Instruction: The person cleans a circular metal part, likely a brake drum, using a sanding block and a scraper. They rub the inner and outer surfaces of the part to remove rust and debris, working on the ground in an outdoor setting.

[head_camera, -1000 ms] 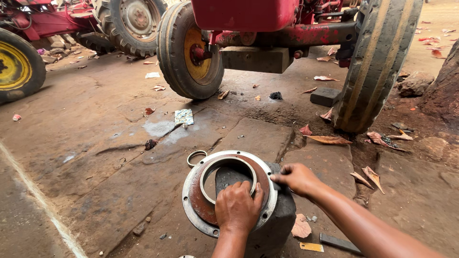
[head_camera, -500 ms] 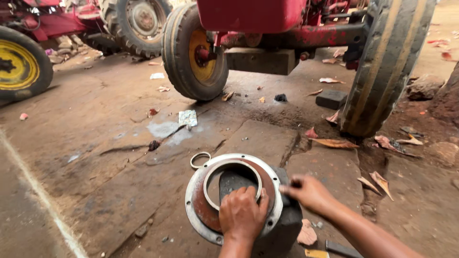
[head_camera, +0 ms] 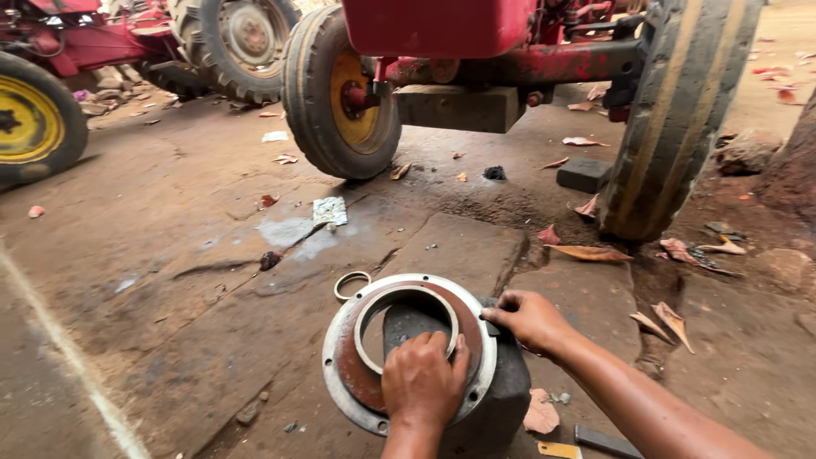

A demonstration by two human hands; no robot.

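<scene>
Left hand (head_camera: 422,380) presses flat, fingers spread, on the ring-shaped metal flange (head_camera: 408,350) seated atop a dark block (head_camera: 501,399); right hand (head_camera: 529,319) grips the flange's right rim.

An oil-stained concrete floor (head_camera: 170,280), cracked and strewn with dry leaves (head_camera: 591,252), lies in daylight beneath a red tractor (head_camera: 476,34) on 2 worn front tyres (head_camera: 340,93), with a yellow-rimmed wheel (head_camera: 30,119) at the floor's far left edge.

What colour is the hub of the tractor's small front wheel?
Yellow, on the front wheel's hub, best in the head view.
</scene>
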